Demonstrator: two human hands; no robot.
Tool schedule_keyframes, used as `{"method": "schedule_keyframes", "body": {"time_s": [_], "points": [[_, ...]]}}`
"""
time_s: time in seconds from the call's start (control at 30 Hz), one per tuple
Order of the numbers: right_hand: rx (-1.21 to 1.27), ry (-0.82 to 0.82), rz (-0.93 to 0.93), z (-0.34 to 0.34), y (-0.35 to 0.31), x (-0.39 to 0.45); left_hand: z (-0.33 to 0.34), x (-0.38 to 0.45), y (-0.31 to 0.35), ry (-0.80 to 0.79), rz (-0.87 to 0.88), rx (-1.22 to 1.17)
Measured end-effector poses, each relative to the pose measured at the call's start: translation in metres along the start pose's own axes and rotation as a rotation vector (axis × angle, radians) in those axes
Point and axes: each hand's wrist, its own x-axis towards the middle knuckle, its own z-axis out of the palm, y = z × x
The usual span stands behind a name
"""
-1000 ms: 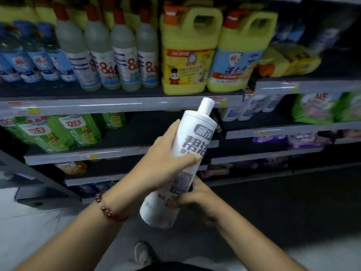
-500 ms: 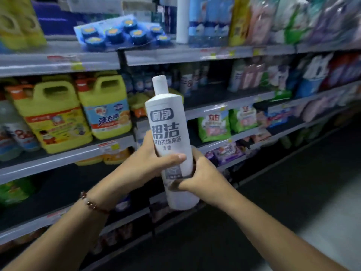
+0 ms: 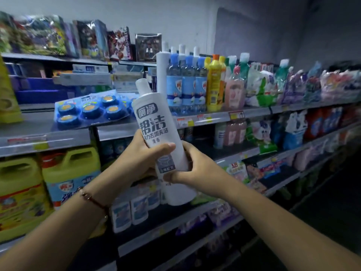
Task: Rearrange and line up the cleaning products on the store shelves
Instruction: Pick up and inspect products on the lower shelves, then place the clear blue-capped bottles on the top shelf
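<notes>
Bottle: a white bottle (image 3: pixel 162 145) with dark printed lettering and a white cap, held up in front of the shelves, tilted slightly to the left, not resting on any shelf.
Left hand: the left hand (image 3: pixel 136 161) wraps the bottle's middle from the left, thumb across the label, fingers clenched around it; a beaded bracelet (image 3: pixel 91 198) sits on the wrist.
Right hand: the right hand (image 3: pixel 197 169) grasps the bottle lower down from the right, fingers curled round its back, thumb on the front.
Upper shelf: behind the bottle's cap stands a tall white bottle (image 3: pixel 163 75), just beside a row of clear blue bottles (image 3: pixel 187 89), then yellow bottles (image 3: pixel 214 85); a pack of blue round blocks (image 3: pixel 91 110) lies flat to the left.
Lower shelf: yellow jugs (image 3: pixel 66 178) with handles stand at the left.
Right side: soft bags fill the shelves, blurred.
Top shelf: boxed toys (image 3: pixel 91 40).
</notes>
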Motion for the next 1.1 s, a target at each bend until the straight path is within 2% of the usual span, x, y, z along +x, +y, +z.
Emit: {"method": "schedule_keyframes", "body": {"time_s": [0.17,0.53,0.67,0.77,0.87,0.97,1.1], "points": [[-0.062,0.046,-0.064,-0.029,-0.006,0.066,-0.023,0.074,0.001,0.042,0.089,0.024],[-0.490,0.142,-0.179,-0.129,-0.031,0.173,-0.048,0.176,0.005,0.113,0.156,0.109],[-0.446,0.256,-0.247,-0.161,-0.032,0.219,-0.052,0.188,0.001,0.273,0.137,0.125],[-0.436,0.284,-0.255,-0.171,-0.033,0.253,-0.053,0.192,0.002,0.358,0.139,0.112],[-0.335,0.262,-0.221,-0.177,-0.033,0.286,-0.050,0.196,0.008,0.439,0.145,0.145],[-0.164,0.169,-0.149,-0.178,-0.031,0.311,-0.044,0.198,0.012,0.520,0.136,0.156],[-0.316,0.245,-0.171,-0.173,-0.025,0.325,-0.035,0.197,0.012,0.650,0.114,0.195]]}}
